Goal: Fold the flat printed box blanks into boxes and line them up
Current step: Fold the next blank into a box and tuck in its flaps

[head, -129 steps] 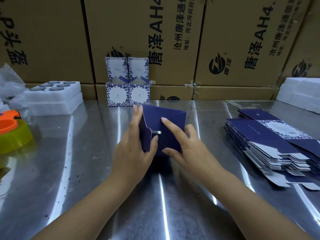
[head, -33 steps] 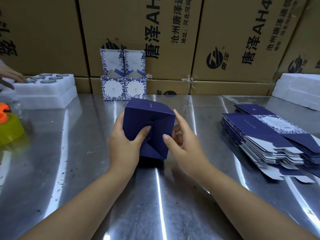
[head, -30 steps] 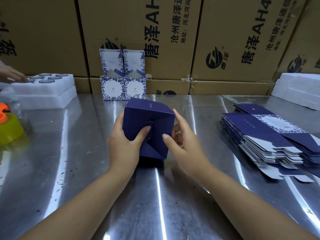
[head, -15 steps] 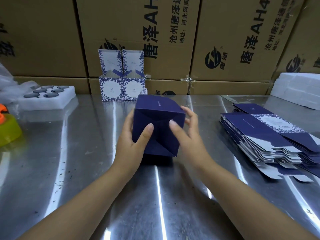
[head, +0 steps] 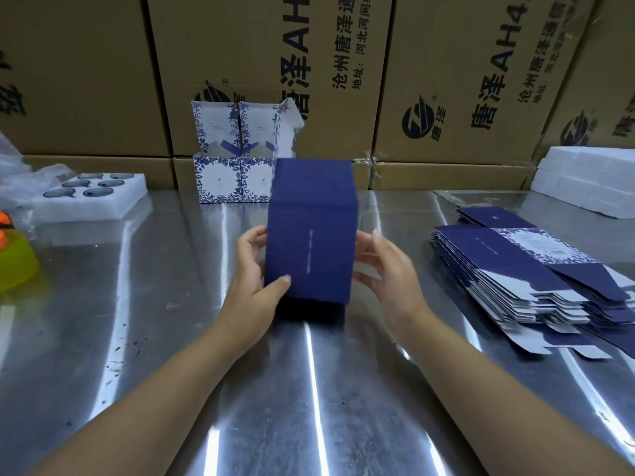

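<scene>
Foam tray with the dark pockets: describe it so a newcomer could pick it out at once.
Start at the steel table and look to its far left, below the wall of brown cartons. A white foam tray lies there, left of two floral boxes. Unlike the plain white foam blocks at far right, its top has dark rounded pockets.

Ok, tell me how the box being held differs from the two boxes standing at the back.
The held box shows a plain navy face; the back boxes show white floral panels. The held box is gripped by the left hand; the back boxes stand untouched by the cartons. All are folded, lid flaps up.
</scene>
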